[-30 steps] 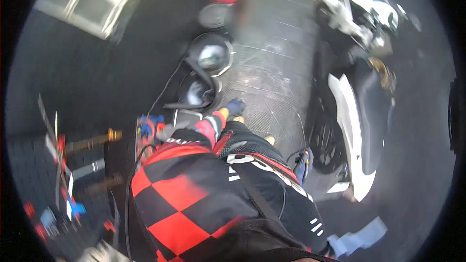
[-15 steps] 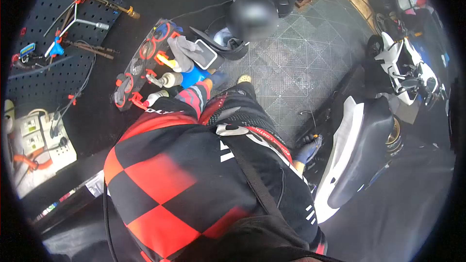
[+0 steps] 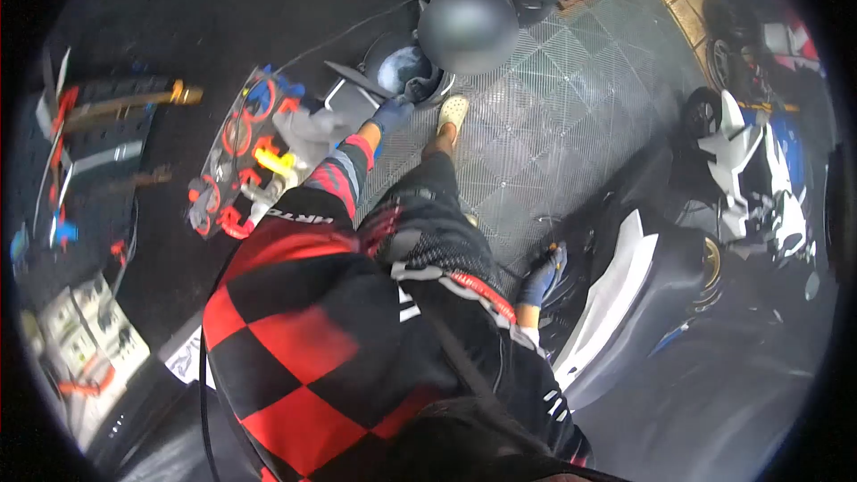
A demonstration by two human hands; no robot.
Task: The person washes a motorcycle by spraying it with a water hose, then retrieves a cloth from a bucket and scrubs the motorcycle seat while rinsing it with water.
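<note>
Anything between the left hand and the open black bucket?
Nothing clearly blocks the left hand: it is at the near side of the open black bucket. A dark strip runs from the left toward the hand; whether it crosses the near rim, I can't tell.

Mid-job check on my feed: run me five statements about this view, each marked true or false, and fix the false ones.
1. The left hand and right hand both wear dark blue gloves. True.
2. The left hand is beside the motorcycle's white panel. False: it is close to the open black container; the right hand is nearer that panel.
3. The clog on the floor mat is black. False: it is pale yellow.
4. A yellow spray head shows to the left of the left sleeve. True.
5. The checked top is blue and white. False: its checks are red and black.
</note>
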